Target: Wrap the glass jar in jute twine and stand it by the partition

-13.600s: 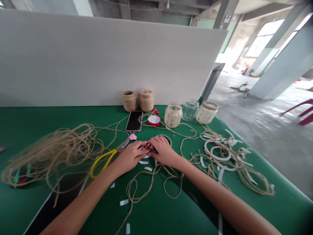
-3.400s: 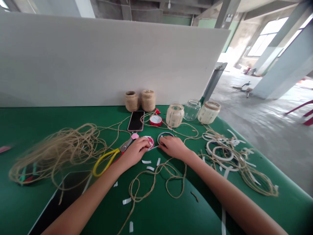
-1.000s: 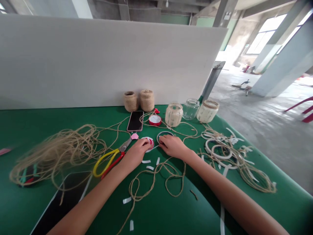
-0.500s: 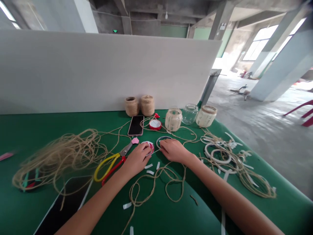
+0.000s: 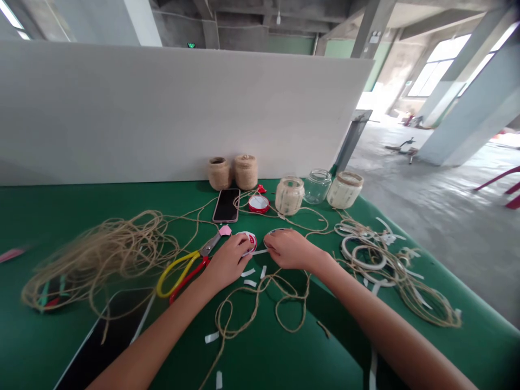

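Note:
My left hand (image 5: 232,257) is closed on a red-and-white tape roll (image 5: 251,242) at the middle of the green table. Just right of it, my right hand (image 5: 290,249) has its fingers bent over a dark-rimmed ring (image 5: 273,233), which it partly covers. A short white strip (image 5: 260,252) runs between the two hands. Scissors (image 5: 199,262) with yellow and red handles lie left of my left hand, their tips by a pink piece (image 5: 225,231). Loose twine (image 5: 255,303) and small white strips (image 5: 249,272) are spread below the hands.
Twine-wrapped jars (image 5: 246,172), a phone (image 5: 226,206), a red ribbon roll (image 5: 259,203) and glass jars (image 5: 317,186) stand or lie behind. Twine heaps (image 5: 122,249) flank both sides; white rings (image 5: 369,257) lie right. A dark tablet (image 5: 109,336) is front left.
My right hand has shifted slightly right, and a white strip now shows more clearly between the hands. The whole view has tilted a little.

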### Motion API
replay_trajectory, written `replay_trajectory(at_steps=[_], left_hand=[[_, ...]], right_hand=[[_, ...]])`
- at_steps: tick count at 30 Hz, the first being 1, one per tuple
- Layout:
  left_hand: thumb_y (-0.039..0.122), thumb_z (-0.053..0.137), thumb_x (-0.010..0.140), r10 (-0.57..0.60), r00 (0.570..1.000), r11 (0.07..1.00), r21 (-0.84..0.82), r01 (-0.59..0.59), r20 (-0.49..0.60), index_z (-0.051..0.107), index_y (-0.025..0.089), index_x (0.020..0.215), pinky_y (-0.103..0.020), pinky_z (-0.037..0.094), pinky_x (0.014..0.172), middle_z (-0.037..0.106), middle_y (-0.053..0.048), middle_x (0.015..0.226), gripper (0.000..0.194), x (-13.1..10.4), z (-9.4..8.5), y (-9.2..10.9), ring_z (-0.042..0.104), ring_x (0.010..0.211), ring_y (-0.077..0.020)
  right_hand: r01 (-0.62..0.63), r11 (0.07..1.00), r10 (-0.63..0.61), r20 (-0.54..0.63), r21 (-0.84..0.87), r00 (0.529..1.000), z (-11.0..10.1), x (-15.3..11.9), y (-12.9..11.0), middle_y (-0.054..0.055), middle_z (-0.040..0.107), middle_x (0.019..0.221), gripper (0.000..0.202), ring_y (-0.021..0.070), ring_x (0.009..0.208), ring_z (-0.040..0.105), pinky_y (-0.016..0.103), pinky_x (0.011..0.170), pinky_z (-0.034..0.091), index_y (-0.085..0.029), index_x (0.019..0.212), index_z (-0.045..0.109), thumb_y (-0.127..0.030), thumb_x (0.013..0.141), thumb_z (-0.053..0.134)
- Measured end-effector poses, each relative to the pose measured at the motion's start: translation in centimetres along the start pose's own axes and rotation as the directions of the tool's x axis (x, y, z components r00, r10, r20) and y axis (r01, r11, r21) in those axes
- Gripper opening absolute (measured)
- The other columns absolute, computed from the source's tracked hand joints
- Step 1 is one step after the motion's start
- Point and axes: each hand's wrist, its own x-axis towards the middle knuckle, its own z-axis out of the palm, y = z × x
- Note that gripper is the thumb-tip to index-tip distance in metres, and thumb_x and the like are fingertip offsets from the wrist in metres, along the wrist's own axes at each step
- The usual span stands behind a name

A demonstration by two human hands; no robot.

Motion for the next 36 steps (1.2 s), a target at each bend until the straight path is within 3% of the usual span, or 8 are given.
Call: replay_trajectory(at_steps=[4,9,16,31,36], left_hand=[[0.014,0.045,0.083,-0.006,1.0,1.0,-0.006,0.006,0.003,0.054,0.02,0.098,-0.038,0.041,0.091,0.051,-0.007,0.106,0.019,0.0,0.0,0.0,0.048,0.103,-0.0213],[0.013,0.045,0.082,-0.022,1.0,0.999,-0.023,0.022,-0.004,0.056,0.02,0.097,-0.037,0.042,0.089,0.052,-0.007,0.104,0.02,0.1,-0.1,0.0,0.048,0.101,-0.021],[0.012,0.048,0.078,-0.076,0.995,0.996,-0.043,0.073,-0.066,0.058,0.019,0.091,-0.037,0.044,0.084,0.052,-0.007,0.098,0.018,0.5,0.2,0.4,0.05,0.095,-0.0208],[0.013,0.043,0.085,-0.104,0.991,0.994,-0.04,0.1,-0.083,0.061,0.018,0.086,-0.034,0.045,0.08,0.054,-0.006,0.093,0.019,0.8,0.8,0.1,0.051,0.09,-0.0187],[0.022,0.046,0.085,-0.093,0.992,0.996,-0.013,0.092,-0.085,0.059,0.019,0.093,-0.037,0.045,0.083,0.055,-0.007,0.098,0.015,0.5,0.6,0.4,0.051,0.095,-0.0208]], right_hand=[[-0.036,0.999,0.035,-0.01,-0.022,0.999,0.2,0.2,-0.1,0.008,0.064,0.088,0.016,0.0194,0.082,0.059,0.027,0.067,0.037,-0.016,0.087,0.054,-0.022,0.084,0.04],[-0.17,0.985,0.168,-0.044,-0.038,0.985,1.3,0.7,-0.1,0.01,0.065,0.09,0.022,0.0229,0.085,0.059,0.029,0.066,0.039,-0.016,0.093,0.054,-0.028,0.088,0.036],[-0.263,0.964,0.261,-0.042,-0.033,0.964,2.3,1.2,-0.2,0.011,0.064,0.095,0.025,0.0227,0.089,0.058,0.027,0.065,0.041,-0.018,0.097,0.054,-0.034,0.09,0.037],[-0.248,0.969,0.246,-0.109,-0.004,0.963,3.2,1.1,0.2,0.008,0.064,0.092,0.023,0.0219,0.087,0.057,0.027,0.064,0.039,-0.019,0.095,0.054,-0.036,0.09,0.039],[-0.21,0.978,0.208,-0.137,-0.002,0.969,3.4,1.0,0.8,0.008,0.064,0.09,0.024,0.021,0.086,0.057,0.029,0.07,0.038,-0.018,0.092,0.055,-0.038,0.09,0.042]])
